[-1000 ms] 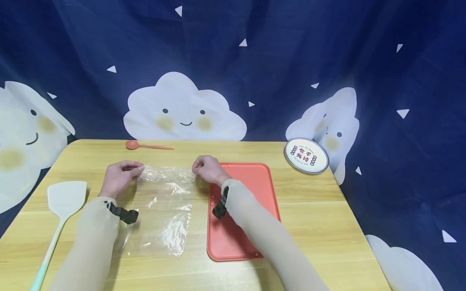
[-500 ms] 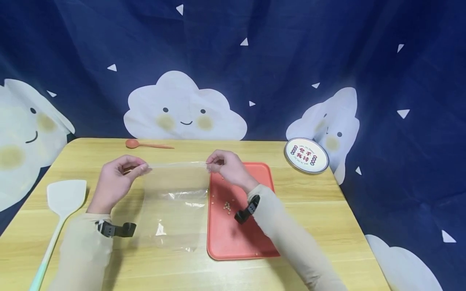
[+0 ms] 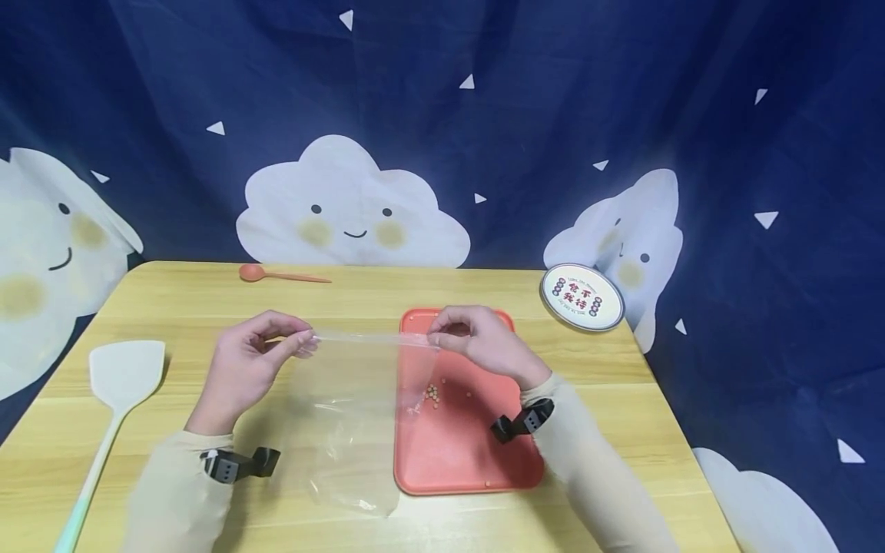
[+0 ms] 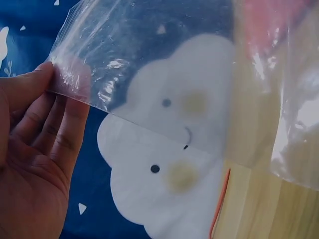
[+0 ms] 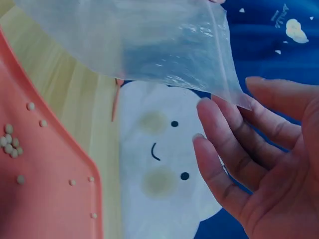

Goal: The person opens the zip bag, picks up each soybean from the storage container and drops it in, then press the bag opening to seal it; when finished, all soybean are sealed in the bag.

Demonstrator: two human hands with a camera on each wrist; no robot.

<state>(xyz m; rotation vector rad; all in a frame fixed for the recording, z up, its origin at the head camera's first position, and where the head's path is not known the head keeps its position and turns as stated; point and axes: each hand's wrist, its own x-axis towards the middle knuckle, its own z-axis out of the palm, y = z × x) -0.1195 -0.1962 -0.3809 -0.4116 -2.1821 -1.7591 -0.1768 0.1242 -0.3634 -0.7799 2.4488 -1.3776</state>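
Note:
A clear plastic bag [image 3: 353, 384] hangs stretched between my two hands, its top edge level. My left hand [image 3: 252, 365] pinches the bag's left top corner between thumb and fingers; the left wrist view shows the film under the thumb [image 4: 30, 89]. At the opposite corner my right hand [image 3: 494, 349] holds the bag between thumb and index finger, its other fingers [image 5: 217, 174] loosely bent below. The bag's right part overlaps a red tray [image 3: 477, 461] in the head view. On that tray lie several small, pale round pellets [image 3: 432, 393], a few of them scattered.
A white spatula [image 3: 127, 372] with a mint handle lies at the table's left. Along the back edge rests an orange spoon [image 3: 252, 273]. An oval plate [image 3: 582, 297] with printed characters stands at the back right corner, before a blue cloud-patterned curtain [image 3: 512, 115].
Both hands have shifted right with the bag, the right one now over the tray. The bag has been lifted and pulled taut along its top edge.

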